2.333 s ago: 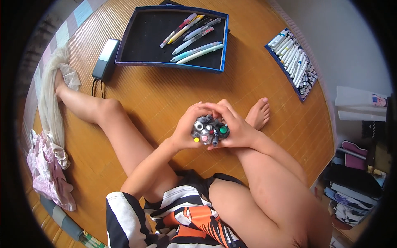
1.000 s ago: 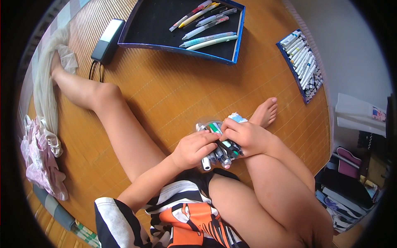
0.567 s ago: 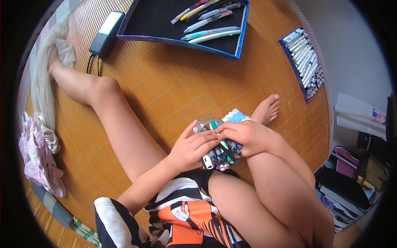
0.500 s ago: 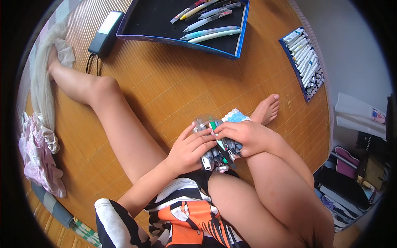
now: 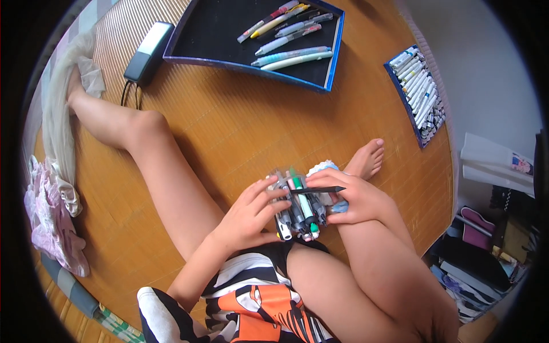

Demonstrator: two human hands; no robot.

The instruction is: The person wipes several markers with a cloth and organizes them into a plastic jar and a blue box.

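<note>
Above my lap is a clear holder packed with pens, grey, white and green ones among them. Its outline is partly hidden by my hands. My left hand curves round the left side, fingertips on the upper pens and thumb low down. On the other side my right hand grips the edge, with a bluish piece showing between thumb and fingers. A thin black pencil-like stick lies crosswise over the pens, its pointed end by my right fingers. A blue and white frilly thing shows behind.
Ahead stands a blue-edged box lid with several pens on its black inside. A tray of white markers lies at the right. A dark device with a cord and crumpled pink cloth are at the left. Shelved items stand far right.
The black stick now shows across the pens. My right hand has shifted a little right and its fingers have spread around the side; my left hand has moved slightly left.
</note>
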